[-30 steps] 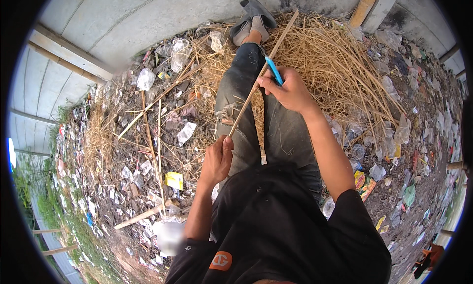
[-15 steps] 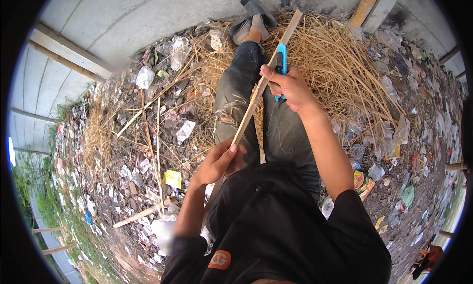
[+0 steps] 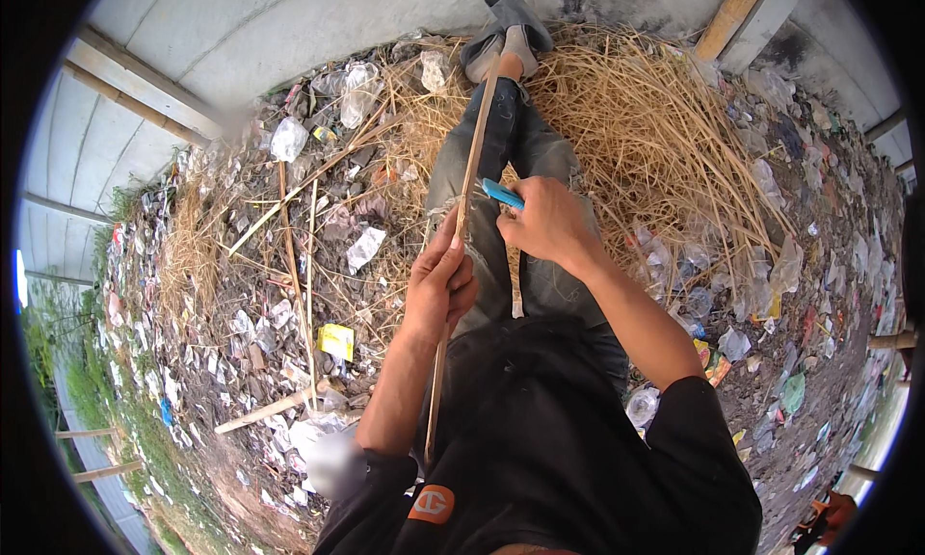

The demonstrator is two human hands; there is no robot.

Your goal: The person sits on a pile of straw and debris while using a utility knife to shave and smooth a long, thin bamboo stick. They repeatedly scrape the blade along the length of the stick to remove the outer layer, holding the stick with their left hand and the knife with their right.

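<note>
My left hand (image 3: pixel 442 283) is closed around a long, narrow bamboo strip (image 3: pixel 476 143), which runs from near my feet back toward my shirt. Its thin edge is turned up. In my right hand (image 3: pixel 551 223) is a blue utility knife (image 3: pixel 503 194), its front end close to the strip, just beyond my left hand. Whether the blade touches the strip I cannot tell. Most of the knife's handle is hidden by my fingers. Both hands are over my outstretched legs in dark trousers (image 3: pixel 552 160).
A heap of straw-like bamboo shavings (image 3: pixel 636 121) spreads beside my legs. Thin sticks (image 3: pixel 313 285) and a thicker piece of wood (image 3: pixel 265 412) lie on the littered ground at the left. A grey wall (image 3: pixel 385 11) stands beyond my feet, with a wooden post (image 3: pixel 732 17) against it.
My left hand has slid or moved farther up, and the bamboo strip has swung left and turned edge up. The utility knife has moved from along the strip to pointing across it.
</note>
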